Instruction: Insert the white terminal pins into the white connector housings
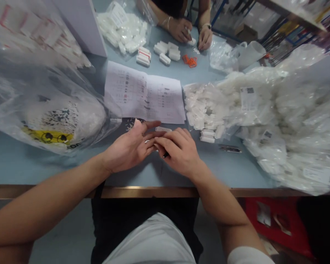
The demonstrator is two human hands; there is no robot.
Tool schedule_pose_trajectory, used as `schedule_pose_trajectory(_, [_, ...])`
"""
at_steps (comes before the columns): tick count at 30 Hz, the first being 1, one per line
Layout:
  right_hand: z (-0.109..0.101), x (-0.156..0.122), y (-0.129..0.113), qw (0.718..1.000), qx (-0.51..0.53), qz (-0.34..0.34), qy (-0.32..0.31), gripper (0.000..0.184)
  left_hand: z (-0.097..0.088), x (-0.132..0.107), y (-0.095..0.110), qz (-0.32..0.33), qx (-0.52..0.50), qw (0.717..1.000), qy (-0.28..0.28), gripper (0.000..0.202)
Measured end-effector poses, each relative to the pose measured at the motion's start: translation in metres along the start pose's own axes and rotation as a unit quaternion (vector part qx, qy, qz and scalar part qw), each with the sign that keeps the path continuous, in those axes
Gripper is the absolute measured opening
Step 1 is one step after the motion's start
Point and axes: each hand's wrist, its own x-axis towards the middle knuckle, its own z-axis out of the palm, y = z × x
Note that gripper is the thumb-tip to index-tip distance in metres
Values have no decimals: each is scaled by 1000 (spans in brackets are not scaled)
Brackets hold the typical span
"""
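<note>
My left hand (129, 146) is turned palm up near the middle of the table, its fingers stretched to the right. A small white bit shows between its fingers, too small to name. My right hand (180, 150) meets those fingertips, its own fingers curled in a pinch. A short dark end (166, 154) sticks out below the pinch; the rest of that thing is hidden. Just beyond the fingers lies a small white plastic piece (163, 129). Several small dark and white bits (130, 124) are scattered by my left thumb.
Printed sheets (145, 95) lie ahead. Clear bags of white parts (206, 106) cover the right side, with stacked white pieces (207, 136) and a utility knife (230, 148) nearer. A large plastic bag (57, 121) stands left. Opposite, a co-worker's hands (181, 31) handle parts near orange pieces (189, 61).
</note>
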Motion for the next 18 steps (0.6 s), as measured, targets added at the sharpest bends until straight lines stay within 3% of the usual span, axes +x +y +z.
schedule_pose_trajectory(10, [9,2,-11,999,-17,-34,-26,13,-4,-1,-13,-2,17,999,-39,61])
schedule_pose_trajectory(18, [7,0,-6,1000,10,0,-20,17,-4,-1,-12,-3,45,999,-25,53])
